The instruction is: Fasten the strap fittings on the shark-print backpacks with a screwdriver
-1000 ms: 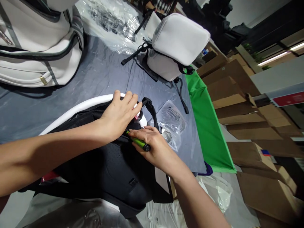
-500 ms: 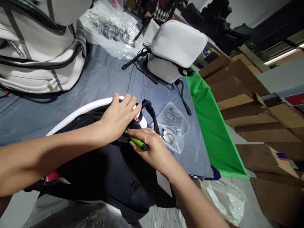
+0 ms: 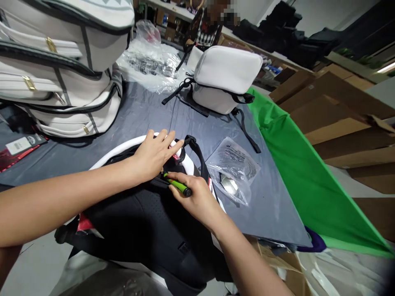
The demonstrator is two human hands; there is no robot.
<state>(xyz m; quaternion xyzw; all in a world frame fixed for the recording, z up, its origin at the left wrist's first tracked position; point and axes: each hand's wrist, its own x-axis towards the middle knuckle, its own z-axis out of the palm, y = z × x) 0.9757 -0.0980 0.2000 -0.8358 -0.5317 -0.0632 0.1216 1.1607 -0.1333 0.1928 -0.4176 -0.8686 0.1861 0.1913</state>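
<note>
A black backpack [image 3: 145, 222] with a white edge lies in front of me, its padded back panel facing up. My left hand [image 3: 154, 158] grips it near the top, fingers bent over the white edge and the thumb mostly hidden. In my right hand [image 3: 196, 195] is a slim green tool with a black end [image 3: 179, 185], closed between thumb and fingers. The tool's front end meets the black fabric just below my left hand, and its tip is hidden. A black strap [image 3: 197, 150] loops up beside both hands.
Stacked white backpacks [image 3: 101, 94] stand at the left, near a red tag [image 3: 21, 150]. White bags [image 3: 228, 70] and clear plastic [image 3: 154, 65] lie farther back. A clear pouch [image 3: 233, 168] lies right of my hands. Green cloth [image 3: 302, 172] and cardboard boxes [image 3: 345, 119] flank the table; a person [image 3: 210, 28] is behind.
The view has shifted, showing more of the stacked backpacks, the red tag and the person behind. Both hands keep nearly the same place on the black backpack, with the green tool still held.
</note>
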